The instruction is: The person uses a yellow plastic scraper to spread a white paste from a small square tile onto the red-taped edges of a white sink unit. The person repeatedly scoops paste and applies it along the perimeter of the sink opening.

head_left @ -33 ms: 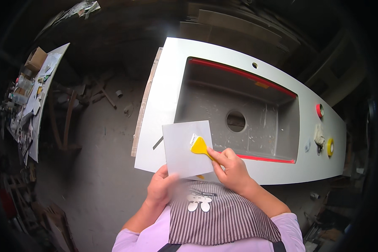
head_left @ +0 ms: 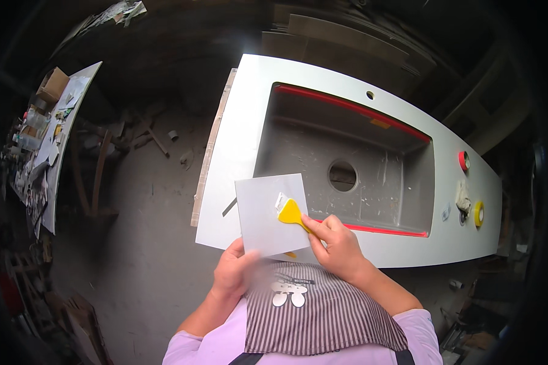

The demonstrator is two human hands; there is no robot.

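Observation:
In my left hand is a square, pale board, gripped at its lower left edge and tilted in front of my apron. My right hand pinches the handle of a yellow putty knife, whose blade end rests on or just over the board's face. White paste shows at that blade end. Just beyond the board lies a white countertop with a grey sink in its cutout. Red tape runs along the cutout's near and far edges.
At the countertop's right end are a red tape roll, a yellow tape roll and a crumpled cloth. A small round hole pierces the far rim. A cluttered side table stands at left; scrap wood lies on the floor.

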